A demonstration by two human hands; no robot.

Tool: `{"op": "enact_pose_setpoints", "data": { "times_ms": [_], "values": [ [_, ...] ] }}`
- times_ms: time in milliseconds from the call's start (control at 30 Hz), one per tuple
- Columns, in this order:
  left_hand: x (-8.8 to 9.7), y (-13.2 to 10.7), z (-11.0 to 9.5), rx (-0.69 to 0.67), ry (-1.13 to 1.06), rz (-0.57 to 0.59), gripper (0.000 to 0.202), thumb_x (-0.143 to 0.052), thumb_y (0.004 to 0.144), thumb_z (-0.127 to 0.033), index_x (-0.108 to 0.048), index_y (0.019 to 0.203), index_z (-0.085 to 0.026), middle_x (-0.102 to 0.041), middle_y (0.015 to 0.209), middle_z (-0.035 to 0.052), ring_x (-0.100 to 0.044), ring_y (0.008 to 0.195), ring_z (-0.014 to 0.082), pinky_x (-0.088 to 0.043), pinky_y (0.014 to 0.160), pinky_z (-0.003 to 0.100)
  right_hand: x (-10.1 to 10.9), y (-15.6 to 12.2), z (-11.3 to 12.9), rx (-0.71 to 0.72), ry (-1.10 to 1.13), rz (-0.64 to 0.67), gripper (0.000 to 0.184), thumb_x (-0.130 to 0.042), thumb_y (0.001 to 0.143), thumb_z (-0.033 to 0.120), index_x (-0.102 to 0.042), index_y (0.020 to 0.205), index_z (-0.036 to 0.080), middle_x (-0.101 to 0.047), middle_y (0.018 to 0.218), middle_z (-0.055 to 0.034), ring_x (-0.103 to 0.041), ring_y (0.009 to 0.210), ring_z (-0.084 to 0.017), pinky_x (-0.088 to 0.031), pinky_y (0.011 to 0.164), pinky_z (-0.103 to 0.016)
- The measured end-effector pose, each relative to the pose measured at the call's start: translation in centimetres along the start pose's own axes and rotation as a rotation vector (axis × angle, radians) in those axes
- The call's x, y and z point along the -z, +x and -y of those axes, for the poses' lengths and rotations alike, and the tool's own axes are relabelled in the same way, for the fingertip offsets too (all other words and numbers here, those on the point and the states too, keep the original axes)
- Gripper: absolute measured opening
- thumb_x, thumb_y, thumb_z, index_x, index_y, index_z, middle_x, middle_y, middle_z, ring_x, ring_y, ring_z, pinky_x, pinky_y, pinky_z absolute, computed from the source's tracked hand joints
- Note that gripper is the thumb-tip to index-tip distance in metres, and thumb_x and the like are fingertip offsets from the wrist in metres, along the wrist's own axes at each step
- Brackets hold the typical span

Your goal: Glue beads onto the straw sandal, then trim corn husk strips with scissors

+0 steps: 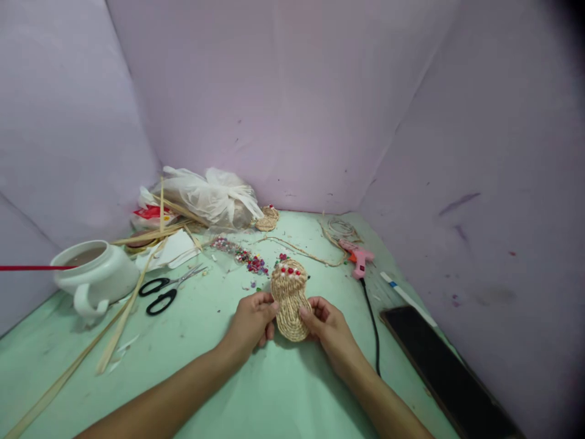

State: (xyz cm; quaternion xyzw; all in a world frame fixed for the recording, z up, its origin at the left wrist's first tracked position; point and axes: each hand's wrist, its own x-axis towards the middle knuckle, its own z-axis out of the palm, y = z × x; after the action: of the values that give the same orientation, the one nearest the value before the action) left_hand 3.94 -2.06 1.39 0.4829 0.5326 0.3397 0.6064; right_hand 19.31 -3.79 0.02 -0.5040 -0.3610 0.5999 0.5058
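Note:
Between my two hands is a small woven straw slipper [290, 305], tan, with red and white beads across its upper end. My left hand [253, 320] pinches its left edge between thumb and fingers. On the opposite edge, the thumb of my right hand [328, 326] lies on the front while the fingers curl behind, partly hidden. Just beyond the slipper, loose coloured beads [253, 262] are scattered on the table. A similar straw piece [267, 218] with a red bead rests at the back near the wall.
Left stand a white pot [98, 274] of brownish liquid, black-handled scissors [167, 289] and straw strips [121, 332]. A white plastic bag [212, 195] sits behind. Right are a pink glue gun [359, 259] with black cord, a dark flat phone-like slab [443, 366] and a white stick [406, 297].

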Motion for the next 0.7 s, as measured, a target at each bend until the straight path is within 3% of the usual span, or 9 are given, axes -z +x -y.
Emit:
{"op": "enact_pose_setpoints", "data": {
  "times_ms": [100, 233, 433, 700],
  "values": [
    [-0.1, 0.2, 0.7, -0.048, 0.006, -0.027, 0.023, -0.048, 0.07, -0.038, -0.048, 0.076, -0.017, -0.043, 0.032, -0.0086, -0.027, 0.025, 0.0046, -0.019, 0.03, 0.016, -0.1, 0.2, -0.1, 0.076, -0.077, 0.053, 0.041, -0.072, 0.059, 0.048, -0.054, 0.079, 0.018, -0.059, 0.066, 0.0006, -0.053, 0.055, -0.014, -0.043, 0.048, -0.025],
    [-0.5, 0.1, 0.8, -0.111, 0.019, -0.031, 0.015, -0.048, 0.07, -0.033, -0.047, 0.069, -0.017, -0.041, 0.033, -0.0094, -0.028, 0.026, 0.0044, -0.02, 0.031, 0.017, -0.3, 0.2, -0.2, 0.256, -0.184, 0.219, 0.03, -0.057, 0.076, 0.043, -0.056, 0.091, 0.016, -0.065, 0.086, -0.0049, -0.059, 0.078, -0.019, -0.046, 0.074, -0.032],
    [-1.2, 0.3, 0.7, -0.166, 0.051, -0.032, 0.012, -0.05, 0.068, -0.026, -0.05, 0.061, -0.016, -0.042, 0.038, -0.0078, -0.035, 0.03, 0.0059, -0.025, 0.034, 0.018, -0.1, 0.7, -1.1, 0.32, -0.38, 0.139, 0.025, -0.047, 0.081, 0.031, -0.056, 0.099, 0.016, -0.065, 0.092, -0.0059, -0.056, 0.093, -0.023, -0.043, 0.082, -0.036],
    [-1.5, 0.6, 0.6, -0.159, 0.109, 0.005, 0.022, -0.049, 0.074, -0.037, -0.054, 0.068, -0.016, -0.042, 0.033, -0.0084, -0.032, 0.027, 0.0072, -0.024, 0.033, 0.019, -0.2, 0.8, -0.7, 0.285, -0.212, 0.091, 0.028, -0.047, 0.077, 0.034, -0.053, 0.096, 0.015, -0.065, 0.084, -0.0051, -0.059, 0.077, -0.02, -0.045, 0.073, -0.032]
  ]
}}
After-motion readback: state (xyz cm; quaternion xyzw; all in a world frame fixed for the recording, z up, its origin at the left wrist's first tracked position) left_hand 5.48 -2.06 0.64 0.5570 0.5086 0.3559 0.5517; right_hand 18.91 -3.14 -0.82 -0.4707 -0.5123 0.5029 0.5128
